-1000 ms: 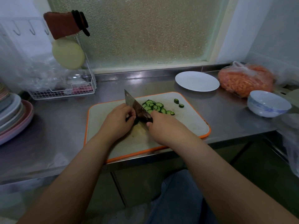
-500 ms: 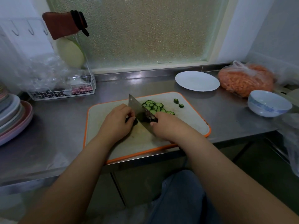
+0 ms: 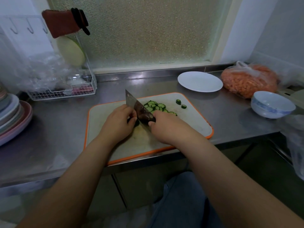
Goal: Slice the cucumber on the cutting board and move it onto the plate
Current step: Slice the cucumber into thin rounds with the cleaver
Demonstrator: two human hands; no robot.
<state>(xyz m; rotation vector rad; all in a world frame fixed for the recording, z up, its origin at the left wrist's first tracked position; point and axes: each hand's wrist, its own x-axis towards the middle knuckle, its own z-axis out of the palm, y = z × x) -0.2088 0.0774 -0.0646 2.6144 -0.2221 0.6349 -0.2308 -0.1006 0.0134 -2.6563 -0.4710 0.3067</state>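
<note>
Nearest: two bare forearms reach over the edge of the steel tabletop (image 3: 54, 129) onto the white, orange-rimmed cutting board (image 3: 194, 122). The right hand (image 3: 167, 127) has its fingers clenched round the handle of the broad dark cleaver (image 3: 137, 106), whose blade stands on edge across the board, tip pointing away. The left hand (image 3: 117, 121) has curled fingers pressed on the dark green cucumber stub (image 3: 136, 122), just left of the blade (the stub is mostly hidden under the knuckles).

Right of the blade: a pile of thin green cucumber slices (image 3: 156, 107) lying on the board, touching and overlapping one another. Two small cucumber end pieces (image 3: 181, 104) lie apart from the pile, toward the board's far right corner.

Beyond the board: round white plate (image 3: 199, 81), bare, on the tabletop. Right of it, a clear plastic bag of orange shreds (image 3: 250, 81); nearer, a white bowl with blue pattern (image 3: 272, 104).
</note>
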